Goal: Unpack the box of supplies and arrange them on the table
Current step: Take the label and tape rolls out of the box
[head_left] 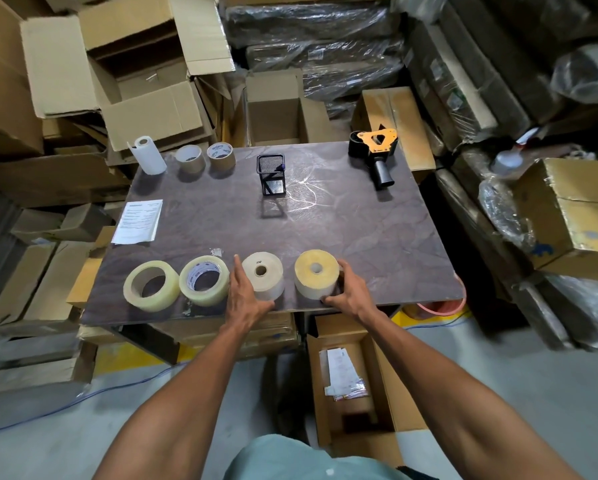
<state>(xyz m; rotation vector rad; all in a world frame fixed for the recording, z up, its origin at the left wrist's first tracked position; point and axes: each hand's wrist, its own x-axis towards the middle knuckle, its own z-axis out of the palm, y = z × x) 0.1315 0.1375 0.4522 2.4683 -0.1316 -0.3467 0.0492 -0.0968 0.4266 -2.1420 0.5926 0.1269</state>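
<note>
The open box (353,382) below the table (359,244) holds papers (342,375); left hand (245,292) grips the white roll (263,277), right hand (353,292) the yellow roll (316,273).

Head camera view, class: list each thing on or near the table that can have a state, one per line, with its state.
White tape roll: flat on the table, left hand gripping it.
Yellow tape roll: flat, right hand gripping it.
Mesh pen holder: upright.
Tape dispenser: lying down.
Floor box: open, papers inside.
</note>
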